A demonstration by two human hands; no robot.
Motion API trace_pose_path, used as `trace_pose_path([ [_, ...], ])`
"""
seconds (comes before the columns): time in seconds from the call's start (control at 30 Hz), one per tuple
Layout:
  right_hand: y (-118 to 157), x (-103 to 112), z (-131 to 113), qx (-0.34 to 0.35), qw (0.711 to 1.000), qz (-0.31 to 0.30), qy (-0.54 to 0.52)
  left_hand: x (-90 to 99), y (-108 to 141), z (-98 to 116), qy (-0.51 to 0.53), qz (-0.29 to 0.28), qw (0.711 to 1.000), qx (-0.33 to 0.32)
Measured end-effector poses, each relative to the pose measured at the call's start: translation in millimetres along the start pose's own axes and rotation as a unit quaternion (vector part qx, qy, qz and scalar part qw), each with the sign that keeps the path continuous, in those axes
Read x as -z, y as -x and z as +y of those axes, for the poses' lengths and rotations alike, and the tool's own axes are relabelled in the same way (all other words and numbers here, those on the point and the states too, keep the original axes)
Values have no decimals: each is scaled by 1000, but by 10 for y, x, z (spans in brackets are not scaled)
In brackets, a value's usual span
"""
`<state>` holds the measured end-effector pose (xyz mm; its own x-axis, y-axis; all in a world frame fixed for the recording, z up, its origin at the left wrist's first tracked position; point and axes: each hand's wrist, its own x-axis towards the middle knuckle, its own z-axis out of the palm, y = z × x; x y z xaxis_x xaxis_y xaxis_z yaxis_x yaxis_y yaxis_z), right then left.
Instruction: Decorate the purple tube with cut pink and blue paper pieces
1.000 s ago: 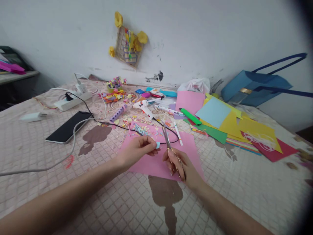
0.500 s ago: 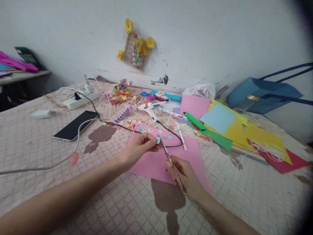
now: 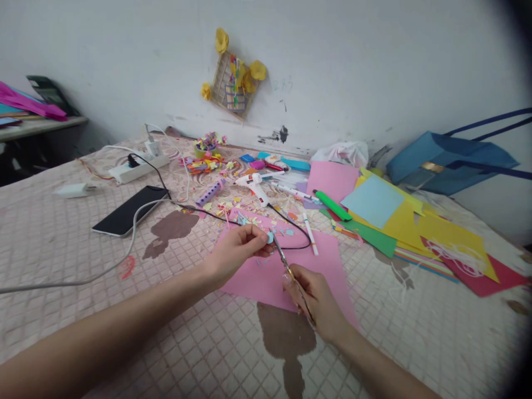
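Between the thumb and fingertips of my left hand (image 3: 245, 244) is a small light blue paper piece (image 3: 270, 238). My right hand (image 3: 310, 293) is closed around the handles of a pair of scissors (image 3: 281, 254), whose blades point up and left, with the tips beside the blue piece. Both hands are over a pink sheet (image 3: 257, 280) on the table. Small blue and yellow paper scraps (image 3: 249, 219) lie on the sheet's far part, beyond my fingers.
A white glue gun (image 3: 258, 189), its black cord looping over the pink sheet, lies behind the hands. A phone (image 3: 131, 211) and power strip (image 3: 139, 169) are left; coloured papers (image 3: 374, 202), a green cutter (image 3: 332, 205) and a blue bag (image 3: 449, 160) are right.
The blue piece has shifted slightly in my left fingertips and looks more rounded. Both hands keep nearly the same place, and the view has moved very slightly.
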<state>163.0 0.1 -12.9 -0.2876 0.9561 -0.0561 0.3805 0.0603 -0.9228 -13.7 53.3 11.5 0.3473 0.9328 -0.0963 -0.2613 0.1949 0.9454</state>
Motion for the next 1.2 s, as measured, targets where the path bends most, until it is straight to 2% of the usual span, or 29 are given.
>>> trace_pose_path([
  [0.57, 16, -5, 1, -1, 1000, 7, 21, 12, -11, 12, -25, -3, 1000, -5],
  [0.77, 5, -8, -22, -7, 999, 6, 32, 67, -33, 55, -53, -21, 998, -2],
  [0.97, 24, -2, -30, -6, 999, 9, 32, 128, -51, 149, -81, -66, 995, 9],
  [1.07, 23, 1, -24, -12, 1000, 6, 15, 147, -58, 185, -84, -78, 993, 19],
  [1.2, 5, 3, -49, -48, 997, -13, -63, 155, -63, 201, -84, -89, 992, 28],
])
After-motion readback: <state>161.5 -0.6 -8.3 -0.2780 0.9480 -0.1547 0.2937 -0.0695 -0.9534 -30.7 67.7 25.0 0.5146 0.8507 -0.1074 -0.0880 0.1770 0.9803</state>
